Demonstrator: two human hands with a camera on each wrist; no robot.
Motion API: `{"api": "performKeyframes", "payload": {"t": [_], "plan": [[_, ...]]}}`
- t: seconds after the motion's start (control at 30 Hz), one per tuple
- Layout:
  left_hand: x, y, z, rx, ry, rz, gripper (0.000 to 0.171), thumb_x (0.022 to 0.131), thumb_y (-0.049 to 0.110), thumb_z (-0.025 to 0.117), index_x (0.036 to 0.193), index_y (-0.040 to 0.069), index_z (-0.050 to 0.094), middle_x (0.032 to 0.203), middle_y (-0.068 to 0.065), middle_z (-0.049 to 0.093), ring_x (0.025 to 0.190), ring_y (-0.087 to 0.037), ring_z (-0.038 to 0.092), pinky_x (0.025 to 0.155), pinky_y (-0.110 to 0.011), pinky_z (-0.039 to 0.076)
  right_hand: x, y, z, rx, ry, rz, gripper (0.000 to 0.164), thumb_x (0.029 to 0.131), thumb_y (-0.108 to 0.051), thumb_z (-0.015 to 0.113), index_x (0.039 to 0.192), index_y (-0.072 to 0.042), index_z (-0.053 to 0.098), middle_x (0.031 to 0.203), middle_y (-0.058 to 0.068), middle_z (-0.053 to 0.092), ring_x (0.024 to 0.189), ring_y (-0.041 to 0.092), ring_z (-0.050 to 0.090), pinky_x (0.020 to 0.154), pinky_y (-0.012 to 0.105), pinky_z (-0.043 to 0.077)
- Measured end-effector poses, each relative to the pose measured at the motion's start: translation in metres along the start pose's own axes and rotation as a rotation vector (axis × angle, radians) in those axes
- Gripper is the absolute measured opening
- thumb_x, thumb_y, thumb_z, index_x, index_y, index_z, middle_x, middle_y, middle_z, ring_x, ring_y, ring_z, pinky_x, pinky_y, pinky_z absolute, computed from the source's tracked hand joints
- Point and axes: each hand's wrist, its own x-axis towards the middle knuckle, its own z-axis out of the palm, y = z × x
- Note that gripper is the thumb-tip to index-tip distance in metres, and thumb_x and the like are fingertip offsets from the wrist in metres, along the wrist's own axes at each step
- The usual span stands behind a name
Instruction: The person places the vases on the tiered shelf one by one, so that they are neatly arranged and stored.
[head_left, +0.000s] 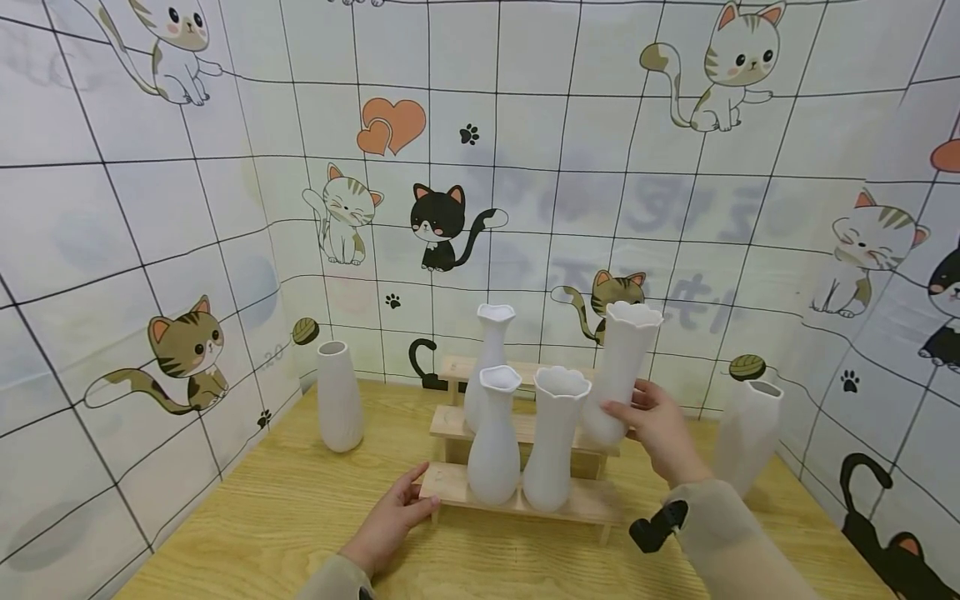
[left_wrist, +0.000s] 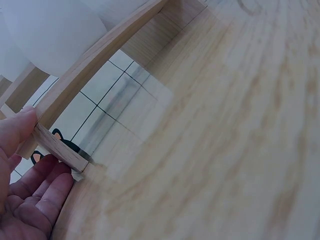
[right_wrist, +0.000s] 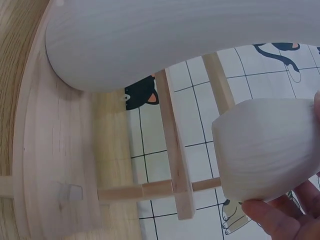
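Observation:
A three-tier wooden stand [head_left: 450, 482] rests on the table. My left hand [head_left: 392, 514] grips the left end of its lowest step, the thumb on the board and the fingers by the leg [left_wrist: 62, 150]. In my right hand [head_left: 663, 429] is a white vase with a wavy rim [head_left: 628, 354], pinched low on its body and leaning right. Its base [right_wrist: 265, 150] hangs apart from the boards in the right wrist view. On the lowest step stand a narrow-necked vase [head_left: 495, 454] and a wider-necked vase [head_left: 551, 450]. Another narrow-necked vase [head_left: 491, 342] stands behind, partly hidden.
A plain white vase [head_left: 340, 400] stands at the table's left, near the wall. Behind my right forearm is an angular white vase [head_left: 748, 429], partly covered. Cat-printed tiled sheeting [head_left: 525, 208] surrounds the back and sides of the wooden table [head_left: 277, 517].

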Motion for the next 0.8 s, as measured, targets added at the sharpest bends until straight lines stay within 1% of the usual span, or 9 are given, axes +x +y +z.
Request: {"api": "performKeyframes", "payload": {"t": [0.1, 0.27, 0.4, 0.57, 0.8], "plan": [[0.0, 0.0, 0.0, 0.001, 0.001, 0.001, 0.081, 0.092, 0.036, 0.066, 0.153, 0.007, 0.022, 0.122, -0.013, 0.055, 0.107, -0.022, 0.052, 0.094, -0.043, 0.043, 0.003, 0.001, 0.004, 0.006, -0.013, -0.001, 0.079, 0.088, -0.029, 0.073, 0.146, 0.001, 0.03, 0.139, 0.024, 0.043, 0.12, 0.036, 0.047, 0.092, 0.047, 0.046], [0.0, 0.0, 0.001, -0.001, 0.004, 0.003, 0.081, 0.092, 0.036, 0.066, 0.153, 0.007, 0.022, 0.122, -0.013, 0.055, 0.107, -0.022, 0.052, 0.094, -0.043, 0.043, 0.005, 0.002, 0.011, 0.02, -0.018, 0.003, 0.076, 0.088, -0.027, 0.073, 0.146, -0.001, 0.031, 0.138, 0.023, 0.044, 0.117, 0.034, 0.049, 0.089, 0.045, 0.047], [-0.001, 0.001, 0.001, -0.005, 0.006, 0.005, 0.08, 0.092, 0.035, 0.066, 0.153, 0.006, 0.022, 0.121, -0.013, 0.055, 0.106, -0.022, 0.052, 0.094, -0.042, 0.043, 0.008, 0.004, 0.015, 0.027, -0.032, 0.006, 0.077, 0.087, -0.027, 0.073, 0.146, -0.001, 0.03, 0.139, 0.024, 0.043, 0.119, 0.036, 0.048, 0.09, 0.047, 0.047], [-0.001, 0.001, 0.001, -0.011, 0.004, 0.013, 0.081, 0.092, 0.035, 0.066, 0.153, 0.006, 0.022, 0.119, -0.013, 0.055, 0.105, -0.022, 0.052, 0.093, -0.041, 0.043, 0.01, 0.006, 0.018, 0.009, -0.038, 0.023, 0.078, 0.087, -0.03, 0.073, 0.146, -0.003, 0.031, 0.14, 0.022, 0.043, 0.122, 0.038, 0.047, 0.093, 0.05, 0.046], [-0.001, 0.001, 0.001, -0.012, 0.007, 0.012, 0.08, 0.092, 0.034, 0.066, 0.153, 0.006, 0.022, 0.119, -0.013, 0.055, 0.104, -0.021, 0.052, 0.092, -0.04, 0.043, 0.013, 0.007, 0.024, 0.021, -0.054, 0.022, 0.072, 0.091, -0.022, 0.068, 0.147, -0.001, 0.028, 0.141, 0.023, 0.04, 0.122, 0.039, 0.047, 0.094, 0.05, 0.045]]}}
